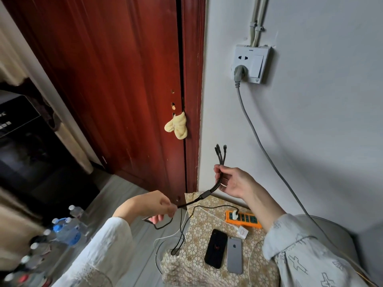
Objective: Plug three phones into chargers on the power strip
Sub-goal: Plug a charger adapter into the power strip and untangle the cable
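1. Black phone point(216, 248) and grey phone point(234, 254) lie side by side on the patterned cloth point(209, 226).
2. Left hand point(154, 205) pinches the black cable point(193, 200).
3. Right hand point(234, 182) grips the cable below its three connectors point(220, 149).
4. Orange power strip point(244, 219) holds a white charger point(234, 214).

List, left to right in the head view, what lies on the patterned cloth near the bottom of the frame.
Black cable end at the cloth's left edge → black phone → grey phone → small white charger. The orange power strip lies farther back, spanning above the phones.
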A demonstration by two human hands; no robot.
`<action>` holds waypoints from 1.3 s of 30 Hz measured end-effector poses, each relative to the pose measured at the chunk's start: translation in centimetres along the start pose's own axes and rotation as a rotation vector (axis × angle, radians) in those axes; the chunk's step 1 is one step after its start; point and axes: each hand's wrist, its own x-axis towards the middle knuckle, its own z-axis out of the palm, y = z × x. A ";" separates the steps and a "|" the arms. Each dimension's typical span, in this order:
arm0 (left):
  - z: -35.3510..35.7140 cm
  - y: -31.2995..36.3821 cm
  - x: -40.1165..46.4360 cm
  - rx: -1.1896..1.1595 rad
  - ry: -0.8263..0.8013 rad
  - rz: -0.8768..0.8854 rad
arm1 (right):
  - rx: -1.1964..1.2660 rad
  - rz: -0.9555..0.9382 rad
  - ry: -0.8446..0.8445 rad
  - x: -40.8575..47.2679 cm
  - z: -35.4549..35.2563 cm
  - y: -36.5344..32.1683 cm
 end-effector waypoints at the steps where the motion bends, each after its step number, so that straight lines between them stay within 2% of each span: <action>1: -0.1 -0.2 -0.1 0.017 0.004 -0.031 | -0.059 -0.035 -0.006 -0.1 0.2 0.2; 4: -0.5 -0.4 -0.1 0.002 0.084 -0.015 | -0.238 -0.156 -0.045 -0.5 1.0 0.9; 7: -0.3 0.0 0.7 -0.262 0.319 0.090 | -0.422 -0.260 -0.147 -0.7 1.5 2.0; 10: 0.2 1.5 1.5 -0.445 0.559 0.149 | -0.647 -0.320 -0.132 -0.8 2.2 3.7; 13: 0.8 3.0 2.4 -0.710 0.644 0.224 | -0.683 -0.301 -0.180 -0.9 2.4 5.3; 15: 1.1 3.3 2.9 -0.805 0.682 0.236 | -0.716 -0.285 -0.209 -1.0 2.0 6.1; 19: 2.5 2.9 3.4 -0.882 0.670 0.208 | -0.699 -0.272 -0.236 -1.1 1.0 7.5; 24: 3.4 2.0 2.9 -1.018 0.618 0.212 | -0.640 -0.310 -0.161 -1.0 0.5 8.1; 28: 3.5 1.7 2.4 -1.024 0.604 0.232 | -0.644 -0.347 -0.172 -1.3 0.5 8.2; 39: 3.7 1.9 2.4 -1.085 0.557 0.242 | -0.896 -0.514 -0.130 -1.3 0.5 8.2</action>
